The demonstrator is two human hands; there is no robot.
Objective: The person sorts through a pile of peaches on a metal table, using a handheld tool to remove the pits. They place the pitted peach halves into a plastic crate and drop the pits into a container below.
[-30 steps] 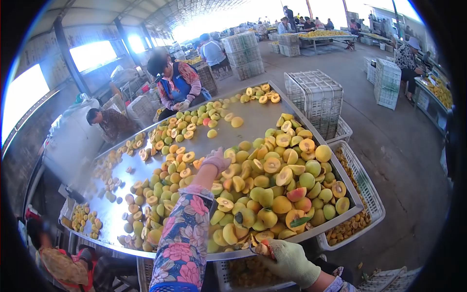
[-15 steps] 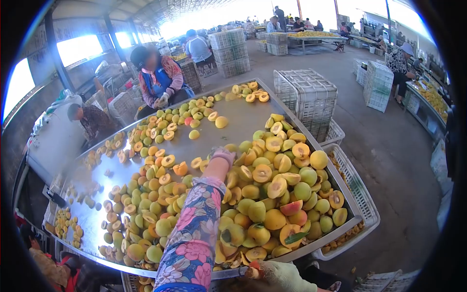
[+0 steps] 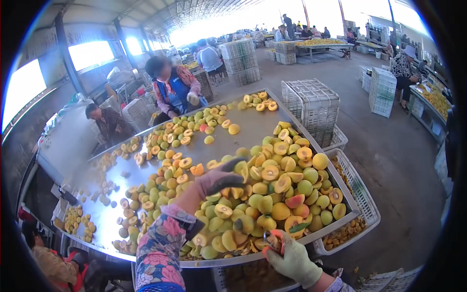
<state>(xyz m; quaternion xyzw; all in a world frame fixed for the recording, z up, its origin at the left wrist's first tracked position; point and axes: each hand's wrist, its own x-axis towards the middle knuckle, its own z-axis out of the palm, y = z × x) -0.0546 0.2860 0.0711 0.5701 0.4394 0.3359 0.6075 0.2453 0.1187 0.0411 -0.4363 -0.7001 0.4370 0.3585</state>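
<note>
My left hand (image 3: pixel 221 179), in a dark glove with a floral sleeve, reaches over the fruit pile (image 3: pixel 253 209). Its fingers are curved round a yellow-green fruit (image 3: pixel 241 169) on the heap. Low at the table's front edge, my right hand (image 3: pixel 294 260) wears a pale green glove with reddish fingertips. The fingers are closed round a small tool with a metal ring (image 3: pixel 266 235); the rest of it is mostly hidden. Whole and halved yellow, green and reddish fruits cover much of the metal table (image 3: pixel 243 127).
A white crate of fruit pieces (image 3: pixel 357 182) stands by the table's right side, with stacked crates (image 3: pixel 311 109) behind. Across the table sits a person in a blue apron (image 3: pixel 177 90); another person (image 3: pixel 104 121) is at the left, and one (image 3: pixel 53 260) at lower left.
My left hand has turned and closed round a fruit. My right hand has risen into fuller view at the front edge. The whole view has shifted slightly.
</note>
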